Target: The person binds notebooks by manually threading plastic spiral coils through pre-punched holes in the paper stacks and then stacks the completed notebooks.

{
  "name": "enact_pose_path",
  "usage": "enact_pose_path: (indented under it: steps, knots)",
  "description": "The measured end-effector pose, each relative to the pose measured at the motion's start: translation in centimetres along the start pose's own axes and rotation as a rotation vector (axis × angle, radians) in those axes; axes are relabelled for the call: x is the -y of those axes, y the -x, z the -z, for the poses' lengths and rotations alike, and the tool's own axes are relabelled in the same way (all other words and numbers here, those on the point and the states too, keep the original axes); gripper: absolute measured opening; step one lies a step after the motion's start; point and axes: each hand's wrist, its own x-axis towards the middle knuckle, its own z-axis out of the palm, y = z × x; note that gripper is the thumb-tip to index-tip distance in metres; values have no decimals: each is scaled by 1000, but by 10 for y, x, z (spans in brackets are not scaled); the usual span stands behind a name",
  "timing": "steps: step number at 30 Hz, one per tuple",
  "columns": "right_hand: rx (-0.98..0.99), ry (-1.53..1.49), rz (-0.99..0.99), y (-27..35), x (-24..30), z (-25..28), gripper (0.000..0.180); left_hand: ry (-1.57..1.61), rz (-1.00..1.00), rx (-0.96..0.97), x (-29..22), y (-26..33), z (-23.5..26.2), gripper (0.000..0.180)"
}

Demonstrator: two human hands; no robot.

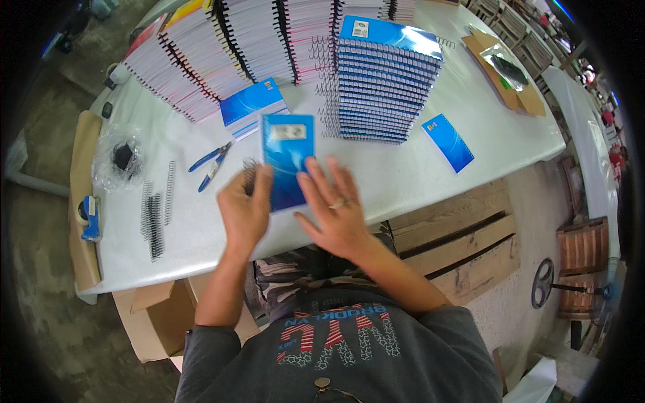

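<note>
A small blue notebook (287, 154) with a white label and a row of holes down its left edge is in front of me at the table's near edge. My left hand (243, 205) is closed at that left edge, pinching a dark spiral binding coil (249, 171). Whether the coil runs through the holes cannot be seen. Spread fingers of my right hand (334, 211) lie against the notebook's right side, slightly blurred. Just beyond it sits a short stack of blue-covered pads (252, 104). Blue-handled pliers (213, 164) rest to the left.
Loose spiral coils (154, 221) lie on the left of the white table (201, 248). Tall stacks of bound books (255, 40) and blue notebooks (383, 87) stand at the back. One blue booklet (448, 143) lies right; a tape dispenser (91, 218) is far left.
</note>
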Motion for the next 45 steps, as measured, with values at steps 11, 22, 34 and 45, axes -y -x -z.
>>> enact_pose_path:
  steps: [11,22,34,45]
  knots:
    - [330,-877,-636,9,-70,-3,34,28,31,478,29,-11,30,33]
    - [361,-972,-579,11,-74,1,32,-40,35,535,52,-8,27,37]
    - [388,-948,-486,11,-72,2,30,196,358,670,51,-34,27,27]
    - [346,-917,-475,16,-71,0,29,-186,-185,802,34,-53,31,24]
